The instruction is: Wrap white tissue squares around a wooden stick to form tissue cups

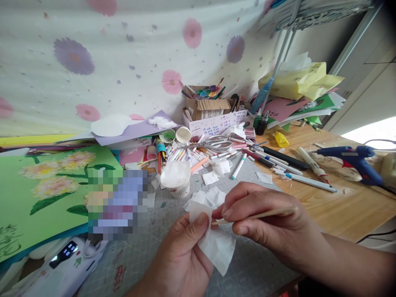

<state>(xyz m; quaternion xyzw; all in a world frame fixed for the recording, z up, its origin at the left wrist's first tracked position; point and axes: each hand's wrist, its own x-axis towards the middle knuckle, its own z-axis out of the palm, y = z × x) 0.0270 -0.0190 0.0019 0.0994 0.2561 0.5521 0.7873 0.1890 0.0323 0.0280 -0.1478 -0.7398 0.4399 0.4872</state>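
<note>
1. The left hand [188, 247] pinches a thin white sheet [220, 247], thumb pressed on its near face and fingers behind it.
2. The right hand [272, 227] grips a slim wooden stick [272, 212] between thumb and fingertips, the rear of the stick lying back across the hand.
3. The key relation is tip to sheet: the stick's long axis runs nearly sideways, its right end slightly higher, and its tip points left at the sheet, just beside the left thumb. Whether the tip touches the sheet or stops short, I cannot tell.
4. The sheet's long axis slants from upper left to lower right, so the stick lies across that line. The left hand is nearer the sheet's upper part; the lower corner hangs free between the hands.
5. Both things are held above the grey cutting mat [148, 260] on the tabletop [343, 165]. Just beyond the hands lie more white sheets [213, 197], with a paper cup [175, 183] beyond them to the left.
</note>
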